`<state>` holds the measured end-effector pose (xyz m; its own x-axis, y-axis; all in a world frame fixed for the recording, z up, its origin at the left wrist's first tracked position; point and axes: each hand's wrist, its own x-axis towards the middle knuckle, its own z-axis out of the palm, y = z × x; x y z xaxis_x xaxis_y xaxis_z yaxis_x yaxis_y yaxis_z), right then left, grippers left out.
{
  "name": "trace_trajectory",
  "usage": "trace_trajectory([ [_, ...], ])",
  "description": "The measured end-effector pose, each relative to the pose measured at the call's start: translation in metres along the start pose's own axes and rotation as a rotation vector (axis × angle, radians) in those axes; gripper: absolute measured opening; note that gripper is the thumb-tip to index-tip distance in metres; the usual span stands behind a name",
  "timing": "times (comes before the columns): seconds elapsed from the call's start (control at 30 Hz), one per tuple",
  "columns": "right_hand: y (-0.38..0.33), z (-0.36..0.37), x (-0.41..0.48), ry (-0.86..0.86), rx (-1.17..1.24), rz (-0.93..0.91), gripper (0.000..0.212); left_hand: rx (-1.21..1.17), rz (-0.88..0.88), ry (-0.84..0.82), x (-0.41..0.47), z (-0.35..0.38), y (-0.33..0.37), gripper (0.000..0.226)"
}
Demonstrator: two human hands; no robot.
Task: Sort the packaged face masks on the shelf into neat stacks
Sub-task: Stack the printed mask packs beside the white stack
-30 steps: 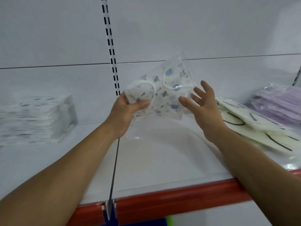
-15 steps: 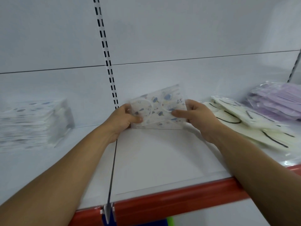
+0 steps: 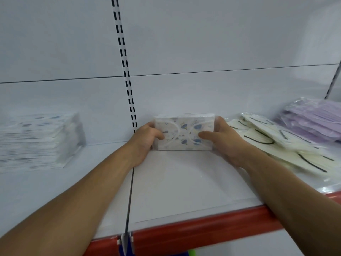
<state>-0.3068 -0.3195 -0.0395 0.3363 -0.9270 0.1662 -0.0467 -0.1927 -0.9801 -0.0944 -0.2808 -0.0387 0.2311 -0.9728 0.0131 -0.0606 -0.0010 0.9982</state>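
A clear-wrapped pack of white masks with blue prints (image 3: 184, 133) lies on the white shelf (image 3: 184, 182) close to the back wall. My left hand (image 3: 145, 139) grips its left end, thumb on top. My right hand (image 3: 223, 141) grips its right end, thumb laid across the top. To the left stands a tall stack of the same printed masks (image 3: 38, 139). Cream mask packs with black ear loops (image 3: 273, 145) lie fanned out untidily just right of my right hand. A heap of purple mask packs (image 3: 313, 121) sits at the far right.
A slotted upright rail (image 3: 125, 67) runs up the back wall behind my left hand. A thin seam (image 3: 130, 196) divides the shelf into two panels. The red front edge (image 3: 203, 231) runs along the bottom.
The printed pack came down from mid-air to the shelf near the back wall. My right hand, open one second ago, now holds its right end.
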Motion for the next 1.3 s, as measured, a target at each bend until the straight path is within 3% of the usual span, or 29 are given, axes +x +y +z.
trace_trajectory([
  [0.17,0.001,-0.001,0.0,0.062,0.042,0.054,0.047,0.004,0.0,0.04,0.002,0.001,-0.002,0.047],
  [0.3,0.0,0.001,0.001,0.044,-0.035,0.041,0.059,-0.001,-0.013,0.041,0.001,0.003,-0.001,0.045],
  [0.4,-0.003,0.003,-0.001,0.057,-0.054,0.054,0.049,-0.019,-0.014,0.083,-0.006,0.005,0.002,0.039],
  [0.53,-0.018,0.01,-0.004,0.123,0.098,0.081,0.028,-0.068,0.03,0.135,-0.019,0.0,0.012,0.046],
  [0.63,-0.044,0.034,-0.004,0.156,0.215,0.092,0.025,-0.163,0.061,0.163,-0.026,-0.017,0.031,0.059],
  [0.7,-0.067,0.06,-0.003,0.164,0.248,0.08,0.032,-0.122,0.121,0.209,-0.033,-0.04,0.048,0.063],
  [0.8,-0.1,0.106,0.001,0.153,0.177,0.008,0.058,-0.044,0.256,0.321,-0.05,-0.092,0.076,0.061],
  [0.87,-0.119,0.143,0.003,0.117,0.165,-0.037,0.061,0.0,0.344,0.393,-0.06,-0.134,0.091,0.055],
  [1.03,-0.142,0.238,0.016,-0.01,0.153,-0.033,0.033,0.126,0.325,0.467,-0.078,-0.231,0.102,0.022],
  [1.13,-0.145,0.277,0.022,-0.073,0.039,-0.016,0.02,0.143,0.292,0.527,-0.083,-0.273,0.095,0.017],
  [1.3,-0.146,0.321,0.03,-0.089,-0.13,0.006,0.019,0.251,0.302,0.54,-0.08,-0.32,0.079,0.016],
])
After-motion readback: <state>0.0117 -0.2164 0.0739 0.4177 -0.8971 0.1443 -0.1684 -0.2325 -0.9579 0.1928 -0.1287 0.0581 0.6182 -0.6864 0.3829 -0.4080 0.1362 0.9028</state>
